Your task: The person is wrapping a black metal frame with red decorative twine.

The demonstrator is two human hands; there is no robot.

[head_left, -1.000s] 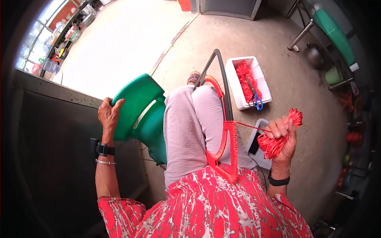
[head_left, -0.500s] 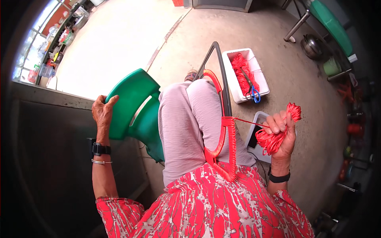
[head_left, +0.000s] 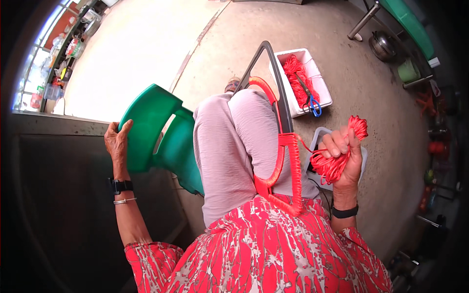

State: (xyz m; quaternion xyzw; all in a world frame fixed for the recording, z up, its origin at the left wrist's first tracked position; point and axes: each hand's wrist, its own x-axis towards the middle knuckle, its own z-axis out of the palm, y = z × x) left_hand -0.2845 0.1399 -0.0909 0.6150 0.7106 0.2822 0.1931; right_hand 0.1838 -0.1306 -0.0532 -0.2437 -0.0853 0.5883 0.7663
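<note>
My left hand (head_left: pixel 117 140) is closed on the edge of a green plastic chair (head_left: pixel 146 128), its thumb over the rim. In my right hand (head_left: pixel 352 161) is a bundle of red cord (head_left: pixel 333 163), with loops sticking out above and below the fist. One strand runs from it, slightly slack, to a black frame (head_left: pixel 275 73) with rounded corners that leans across my lap. Red cord wraps the frame's near part (head_left: pixel 296 171) tightly. An inner curved piece (head_left: pixel 273 177) is also red, and the frame's far part is bare black.
A white box (head_left: pixel 322 90) of red cord, with blue-handled scissors (head_left: pixel 314 104) on top, stands on the floor beyond my right knee. Nearer is a pale tray (head_left: pixel 320 134), partly hidden by my right hand. A dark panel (head_left: pixel 83 180) stands at left; a metal pot (head_left: pixel 383 45) sits far right.
The green chair and my left hand have shifted left a little. The strand between the bundle and the frame has gone from taut to slightly slack. Both hands keep their hold.
</note>
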